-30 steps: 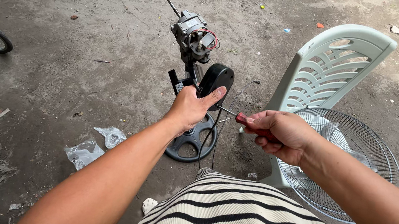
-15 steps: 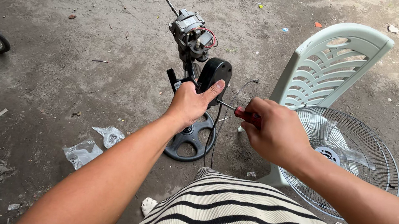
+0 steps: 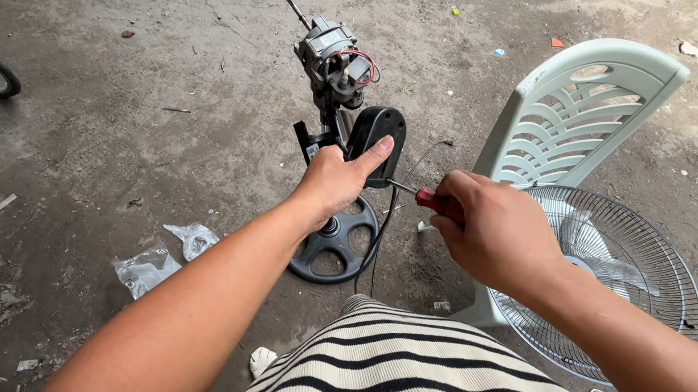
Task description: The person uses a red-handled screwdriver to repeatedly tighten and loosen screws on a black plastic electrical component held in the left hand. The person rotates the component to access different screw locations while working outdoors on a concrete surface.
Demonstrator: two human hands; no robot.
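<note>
While the left hand point(image 3: 335, 181) grips the fan housing point(image 3: 377, 137), the right hand point(image 3: 497, 229) clamps a screwdriver point(image 3: 421, 196) just beside it.

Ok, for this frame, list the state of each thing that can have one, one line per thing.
Left hand: gripping the black fan housing.
Right hand: closed on the red-handled screwdriver, tip at the housing.
Fan motor: uncovered, wires showing, upright on its stand.
Fan guard: detached, leaning against the chair.
Plastic chair: tipped over.

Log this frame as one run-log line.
left hand: grips black fan housing | right hand: holds red-handled screwdriver, tip at housing | motor: exposed on top | fan grille: against pale chair
</note>
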